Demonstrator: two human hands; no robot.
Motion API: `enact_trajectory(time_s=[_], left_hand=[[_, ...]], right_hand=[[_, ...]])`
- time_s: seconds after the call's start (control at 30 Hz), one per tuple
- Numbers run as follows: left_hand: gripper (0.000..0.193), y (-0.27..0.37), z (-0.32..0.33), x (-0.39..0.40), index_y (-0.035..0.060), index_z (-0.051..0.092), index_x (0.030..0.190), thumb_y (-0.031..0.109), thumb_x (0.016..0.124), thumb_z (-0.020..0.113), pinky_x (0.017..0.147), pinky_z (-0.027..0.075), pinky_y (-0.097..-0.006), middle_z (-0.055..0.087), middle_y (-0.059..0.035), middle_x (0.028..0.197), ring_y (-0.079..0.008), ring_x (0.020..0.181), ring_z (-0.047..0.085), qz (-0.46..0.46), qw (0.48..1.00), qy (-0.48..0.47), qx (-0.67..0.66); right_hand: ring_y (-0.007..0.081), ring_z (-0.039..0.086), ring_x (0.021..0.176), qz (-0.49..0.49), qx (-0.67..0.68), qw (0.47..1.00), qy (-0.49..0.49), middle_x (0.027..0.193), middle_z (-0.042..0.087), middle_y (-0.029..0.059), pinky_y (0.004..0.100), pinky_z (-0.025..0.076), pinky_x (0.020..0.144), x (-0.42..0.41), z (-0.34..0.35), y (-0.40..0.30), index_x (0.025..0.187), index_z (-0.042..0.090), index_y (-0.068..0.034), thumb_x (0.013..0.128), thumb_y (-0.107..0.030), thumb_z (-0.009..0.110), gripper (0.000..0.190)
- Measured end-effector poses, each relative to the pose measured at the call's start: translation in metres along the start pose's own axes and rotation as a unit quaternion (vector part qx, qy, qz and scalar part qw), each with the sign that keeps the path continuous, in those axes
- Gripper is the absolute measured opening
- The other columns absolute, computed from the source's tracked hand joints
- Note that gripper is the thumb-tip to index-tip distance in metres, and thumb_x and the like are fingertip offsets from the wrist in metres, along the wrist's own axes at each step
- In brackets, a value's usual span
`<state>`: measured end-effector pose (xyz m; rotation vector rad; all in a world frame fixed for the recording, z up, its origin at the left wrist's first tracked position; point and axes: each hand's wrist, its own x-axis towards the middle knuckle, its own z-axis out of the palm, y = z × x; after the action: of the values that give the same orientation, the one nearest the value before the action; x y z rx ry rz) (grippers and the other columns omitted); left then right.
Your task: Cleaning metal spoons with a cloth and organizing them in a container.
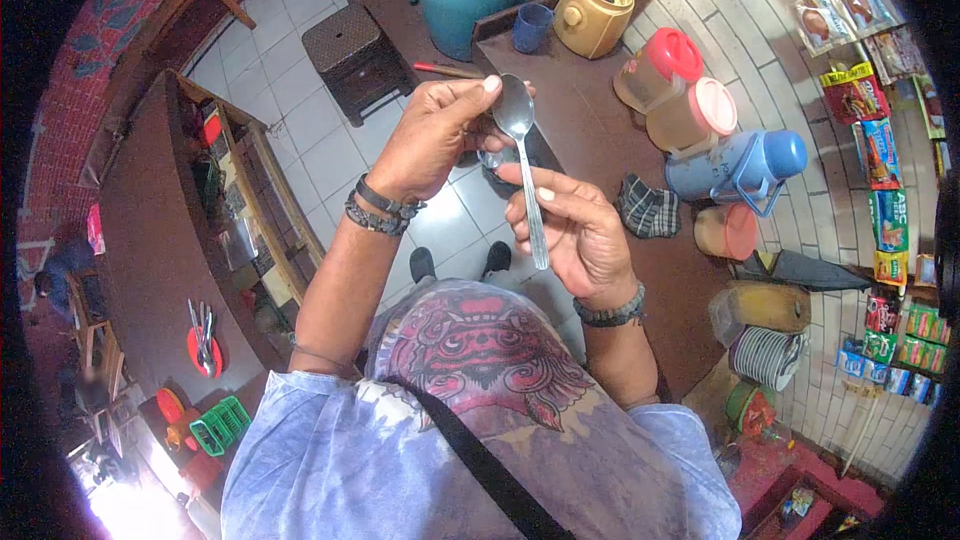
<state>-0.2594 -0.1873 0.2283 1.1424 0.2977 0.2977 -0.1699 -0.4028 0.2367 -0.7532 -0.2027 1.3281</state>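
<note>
A metal spoon (534, 191) is held up before my chest, its bowl at the top and its handle pointing down. My left hand (450, 127) grips the edge of the bowl, the thumb lying at its rim. The fingers of my right hand (574, 221) are around the handle, with the thumb near its middle. Behind the spoon, between my hands, a shiny rounded thing partly shows; I cannot tell what it is. A checked cloth (649, 206) lies on the brown counter (600, 127) to the right of my right hand.
Plastic jugs (660, 67), a blue flask (739, 165), a beige rice cooker (594, 15) and stacked plates (765, 356) stand along the right wall. A large blue bucket (472, 0) and a dark stool (352, 52) are ahead. Cutlery lies on a red dish (214, 352) on the left counter (154, 240).
</note>
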Motion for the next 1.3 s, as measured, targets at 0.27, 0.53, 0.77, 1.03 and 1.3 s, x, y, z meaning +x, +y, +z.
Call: enact_trajectory(time_s=[0.27, 0.53, 0.77, 1.03, 1.3], left_hand=[[0.041, -0.01, -0.006, 0.004, 0.002, 0.077, 0.129, 0.037, 0.113, 0.062, 0.072, 0.062, -0.023, 0.08, -0.0027, 0.102, -0.0073, 0.083, 0.073, -0.018, 1.0, 0.015, 0.011], [0.038, -0.006, -0.007, -0.005, 0.002, 0.078, 0.127, 0.035, 0.112, 0.065, 0.073, 0.062, -0.0253, 0.08, -0.0049, 0.103, -0.0097, 0.084, 0.074, 0.044, 0.996, 0.072, 0.039], [0.025, -0.003, -0.006, -0.02, -0.004, 0.076, 0.124, 0.012, 0.106, 0.069, 0.072, 0.062, -0.024, 0.078, -0.0077, 0.098, -0.0121, 0.08, 0.076, 0.064, 0.987, 0.121, 0.087], [0.027, -0.007, -0.003, -0.027, -0.005, 0.075, 0.127, 0.005, 0.103, 0.067, 0.073, 0.062, -0.0239, 0.078, -0.0085, 0.099, -0.0111, 0.08, 0.075, 0.041, 0.985, 0.101, 0.135], [0.018, -0.095, 0.005, -0.005, -0.0004, 0.077, 0.112, 0.016, 0.107, 0.07, 0.061, 0.052, -0.0228, 0.078, -0.0062, 0.089, -0.007, 0.068, 0.067, -0.188, 0.975, 0.0, 0.116]], right_hand=[[0.0155, 0.073, 0.081, 0.003, -0.02, 1.0, 0.016, 0.103, 0.077, 0.0155, 0.0288, 0.06, 0.072, -0.004, -0.003, 0.001, 0.145, 0.061, 0.012, 0.107, -0.013, 0.061, 0.045], [0.009, 0.067, 0.071, -0.101, -0.304, 0.935, 0.15, 0.1, 0.08, 0.0158, 0.0224, 0.054, 0.062, -0.016, 0.001, 0.007, 0.133, 0.07, 0.011, 0.104, -0.005, 0.069, 0.033], [0.0129, 0.072, 0.074, -0.214, -0.216, 0.94, 0.154, 0.103, 0.08, 0.0237, 0.0253, 0.06, 0.066, -0.02, -0.009, -0.004, 0.124, 0.07, 0.013, 0.105, 0.0, 0.064, 0.024], [0.0147, 0.073, 0.079, -0.251, -0.258, 0.919, 0.16, 0.104, 0.08, 0.0216, 0.0279, 0.061, 0.072, -0.021, -0.017, -0.016, 0.129, 0.068, 0.011, 0.109, -0.002, 0.059, 0.026], [0.0153, 0.077, 0.09, -0.253, -0.325, 0.871, 0.269, 0.105, 0.081, 0.014, 0.0267, 0.059, 0.071, -0.021, -0.126, -0.021, 0.13, 0.072, 0.006, 0.105, -0.012, 0.07, 0.031]])
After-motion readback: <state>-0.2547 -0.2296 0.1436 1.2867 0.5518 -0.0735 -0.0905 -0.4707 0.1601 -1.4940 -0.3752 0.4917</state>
